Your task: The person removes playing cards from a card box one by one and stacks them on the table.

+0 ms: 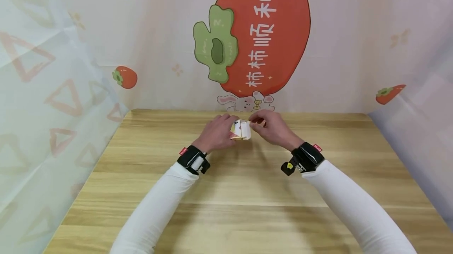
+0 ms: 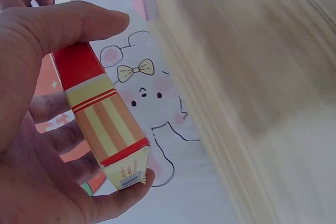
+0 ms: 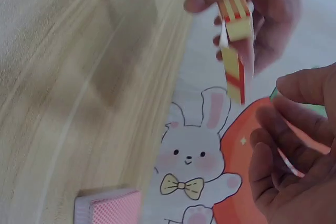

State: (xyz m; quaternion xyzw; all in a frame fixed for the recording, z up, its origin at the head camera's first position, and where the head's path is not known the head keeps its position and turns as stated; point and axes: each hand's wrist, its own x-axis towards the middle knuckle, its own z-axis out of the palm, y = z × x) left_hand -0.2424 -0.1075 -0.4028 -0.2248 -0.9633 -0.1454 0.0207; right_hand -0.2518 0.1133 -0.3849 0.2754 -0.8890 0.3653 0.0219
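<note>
A small playing-card box (image 1: 235, 131), striped red and yellow along its side, is held up over the back of the table. My left hand (image 1: 218, 131) grips it, the thumb over one narrow side and the fingers behind and under it, as the left wrist view shows. The lid flap (image 3: 233, 74) of the box is folded open and points toward my right hand (image 1: 271, 128). That hand hovers just right of the flap, fingers loosely bent. In the right wrist view nothing shows between its thumb and fingertips.
A pink-patterned block (image 3: 115, 208) with pale sides, like a stack of cards, lies on the wooden table (image 1: 244, 207) close to the back edge. Directly behind the table hangs a printed cloth (image 1: 170, 41) with a large persimmon and a rabbit.
</note>
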